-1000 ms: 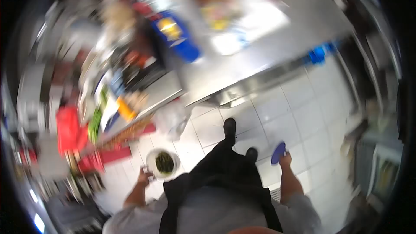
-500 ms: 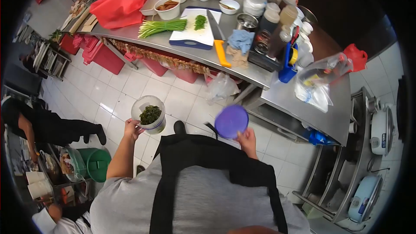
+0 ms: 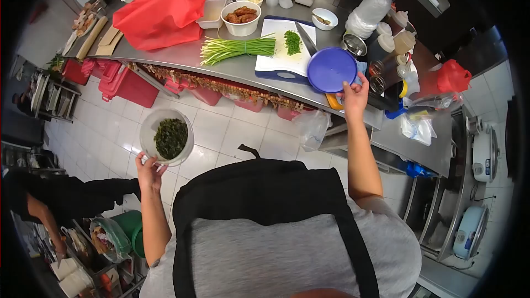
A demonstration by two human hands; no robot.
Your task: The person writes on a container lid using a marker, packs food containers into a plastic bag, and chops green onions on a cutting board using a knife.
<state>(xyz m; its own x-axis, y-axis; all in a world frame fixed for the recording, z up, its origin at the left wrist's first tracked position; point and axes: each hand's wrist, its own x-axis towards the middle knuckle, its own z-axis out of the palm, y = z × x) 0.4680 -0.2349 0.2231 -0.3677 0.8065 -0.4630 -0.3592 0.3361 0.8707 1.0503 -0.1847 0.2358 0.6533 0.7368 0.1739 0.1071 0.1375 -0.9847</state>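
My left hand (image 3: 150, 173) grips the lower rim of a clear round tub (image 3: 145, 134), held over the floor with dark green chopped leaves (image 3: 171, 138) inside. A round purple lid (image 3: 331, 69) is pinched by its edge in my right hand (image 3: 355, 95), near the counter's front edge. Partly behind the lid lie a white cutting board (image 3: 281, 60) with chopped green herbs (image 3: 292, 43) and a knife (image 3: 305, 37), whose orange handle is mostly hidden. A bundle of green stalks (image 3: 234, 48) rests across the board's left side.
On the steel counter (image 3: 182, 55) stand a red bag (image 3: 161, 14), a bowl of browned food (image 3: 241, 17), sauce bottles (image 3: 404, 41) and a small white bowl (image 3: 325, 18). Red bins (image 3: 130, 86) sit underneath. Another person in black (image 3: 72, 196) bends at the left.
My right hand has carried the purple lid up and forward to the counter's edge. The tub in my left hand has shifted left and tilted toward me. The view has shifted too.
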